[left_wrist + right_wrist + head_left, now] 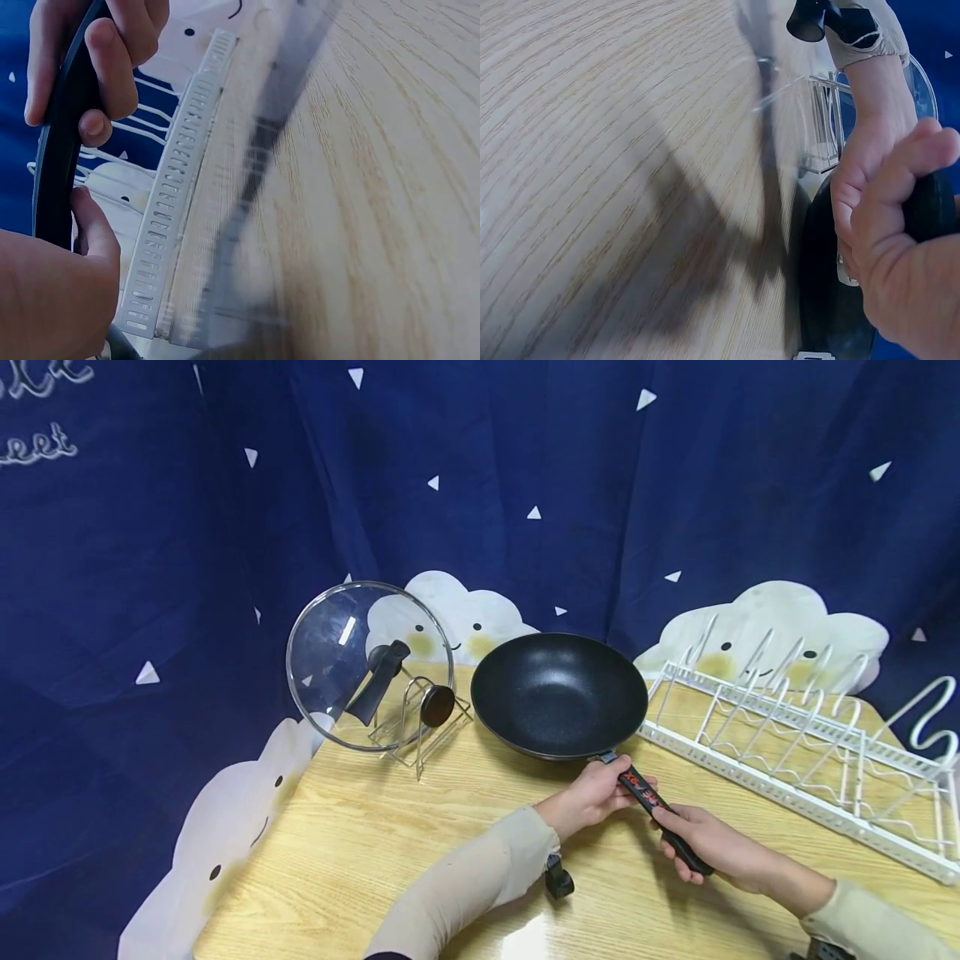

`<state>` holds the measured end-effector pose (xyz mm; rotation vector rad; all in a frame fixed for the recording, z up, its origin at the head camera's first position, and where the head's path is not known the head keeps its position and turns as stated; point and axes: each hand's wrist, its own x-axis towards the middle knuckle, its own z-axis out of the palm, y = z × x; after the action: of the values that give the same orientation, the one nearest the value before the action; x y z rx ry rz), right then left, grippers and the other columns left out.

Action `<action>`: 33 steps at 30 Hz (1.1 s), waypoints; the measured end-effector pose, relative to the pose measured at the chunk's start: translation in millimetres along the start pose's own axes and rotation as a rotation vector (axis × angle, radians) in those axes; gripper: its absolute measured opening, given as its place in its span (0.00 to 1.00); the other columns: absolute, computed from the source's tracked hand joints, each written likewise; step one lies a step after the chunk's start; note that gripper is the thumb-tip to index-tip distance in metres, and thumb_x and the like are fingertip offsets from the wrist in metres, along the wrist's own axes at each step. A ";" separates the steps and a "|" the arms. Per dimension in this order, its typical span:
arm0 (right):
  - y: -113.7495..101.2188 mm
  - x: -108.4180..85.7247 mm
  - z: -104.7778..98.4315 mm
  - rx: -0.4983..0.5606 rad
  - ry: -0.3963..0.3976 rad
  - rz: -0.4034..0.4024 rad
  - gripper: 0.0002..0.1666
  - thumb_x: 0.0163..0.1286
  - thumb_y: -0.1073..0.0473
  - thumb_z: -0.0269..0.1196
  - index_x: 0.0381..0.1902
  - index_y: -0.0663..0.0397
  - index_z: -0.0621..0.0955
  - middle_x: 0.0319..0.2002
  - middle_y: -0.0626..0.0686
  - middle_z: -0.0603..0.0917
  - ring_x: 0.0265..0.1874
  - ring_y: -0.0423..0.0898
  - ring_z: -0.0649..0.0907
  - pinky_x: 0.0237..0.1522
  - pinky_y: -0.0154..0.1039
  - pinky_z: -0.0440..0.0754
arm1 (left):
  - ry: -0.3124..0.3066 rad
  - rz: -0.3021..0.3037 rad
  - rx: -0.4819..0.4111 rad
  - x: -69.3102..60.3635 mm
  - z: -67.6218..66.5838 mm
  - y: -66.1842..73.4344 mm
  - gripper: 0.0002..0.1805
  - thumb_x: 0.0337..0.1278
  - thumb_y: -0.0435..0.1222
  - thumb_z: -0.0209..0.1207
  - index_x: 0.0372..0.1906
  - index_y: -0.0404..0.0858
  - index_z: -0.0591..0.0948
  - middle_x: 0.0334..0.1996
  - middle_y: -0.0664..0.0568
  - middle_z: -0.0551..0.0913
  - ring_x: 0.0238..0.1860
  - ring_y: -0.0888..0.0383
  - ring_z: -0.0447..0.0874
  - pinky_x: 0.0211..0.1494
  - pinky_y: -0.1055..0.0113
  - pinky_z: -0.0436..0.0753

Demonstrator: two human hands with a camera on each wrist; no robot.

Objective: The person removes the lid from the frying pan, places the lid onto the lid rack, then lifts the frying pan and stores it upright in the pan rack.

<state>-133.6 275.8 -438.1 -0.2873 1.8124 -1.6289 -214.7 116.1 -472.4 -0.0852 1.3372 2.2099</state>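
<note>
A black wok (pixel 559 693) is held above the wooden table, its bowl facing up and its long black handle slanting toward the front right. Near the bowl, my left hand (pixel 597 791) grips the handle, with the thumb on top and fingers beneath. My right hand (pixel 708 843) is wrapped round the handle's far end. In the left wrist view the dark handle (pixel 56 157) runs between both hands. The right wrist view has the right hand (pixel 907 247) close up, curled round the handle, with the left hand (pixel 870 165) behind it.
At the left, a glass lid (pixel 337 652) with a black handle leans in a small wire stand (pixel 420 752). A long white dish rack (pixel 780 785) lies along the right side of the wooden table (pixel 337 860). A blue curtain (pixel 480 460) hangs behind.
</note>
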 end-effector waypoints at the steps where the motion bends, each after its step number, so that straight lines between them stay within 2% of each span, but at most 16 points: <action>1: 0.1 0.0 0.4 0.004 -0.002 -0.004 0.24 0.78 0.46 0.40 0.47 0.66 0.64 0.26 0.49 0.73 0.16 0.38 0.74 0.17 0.30 0.74 | 0.008 0.001 -0.005 0.2 0.6 -0.1 0.17 0.71 0.36 0.46 0.47 0.22 0.73 0.43 0.26 0.79 0.49 0.40 0.80 0.53 0.51 0.77; 5: 0.1 2.3 2.7 0.025 -0.011 -0.020 0.22 0.78 0.47 0.41 0.45 0.64 0.65 0.26 0.49 0.73 0.16 0.37 0.75 0.18 0.29 0.74 | 0.030 0.004 -0.028 0.6 1.0 0.8 0.13 0.71 0.34 0.46 0.42 0.25 0.74 0.40 0.27 0.80 0.47 0.40 0.81 0.50 0.52 0.78; 14: -1.6 12.1 13.5 0.037 0.028 -0.019 0.21 0.78 0.47 0.42 0.42 0.63 0.65 0.26 0.50 0.74 0.16 0.38 0.76 0.17 0.30 0.75 | 0.023 0.011 -0.061 4.0 -5.5 3.1 0.15 0.70 0.33 0.46 0.48 0.22 0.72 0.44 0.29 0.80 0.48 0.40 0.81 0.50 0.53 0.78; 18: -1.8 15.4 18.5 0.047 0.025 -0.029 0.20 0.78 0.48 0.42 0.42 0.63 0.64 0.26 0.50 0.74 0.15 0.38 0.76 0.17 0.30 0.75 | 0.037 0.014 -0.049 3.4 -9.9 4.0 0.16 0.69 0.33 0.47 0.51 0.21 0.70 0.47 0.28 0.78 0.47 0.41 0.81 0.50 0.54 0.79; 23: -2.6 19.9 24.4 0.067 0.025 -0.031 0.20 0.78 0.47 0.42 0.42 0.62 0.64 0.26 0.50 0.74 0.16 0.39 0.76 0.17 0.30 0.75 | 0.012 -0.005 -0.019 1.9 -16.5 8.6 0.16 0.69 0.33 0.47 0.51 0.22 0.71 0.52 0.25 0.74 0.50 0.40 0.79 0.51 0.55 0.78; 33: -5.1 28.3 37.1 0.083 0.017 -0.027 0.22 0.78 0.47 0.42 0.42 0.65 0.61 0.25 0.50 0.75 0.16 0.38 0.76 0.18 0.30 0.75 | -0.025 -0.040 0.043 -0.7 -28.1 16.4 0.20 0.70 0.34 0.47 0.56 0.20 0.67 0.53 0.26 0.73 0.52 0.39 0.77 0.53 0.52 0.76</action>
<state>-133.6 229.0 -442.4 -0.2625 1.7551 -1.7255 -228.2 86.5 -473.2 -0.0681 1.3569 2.1411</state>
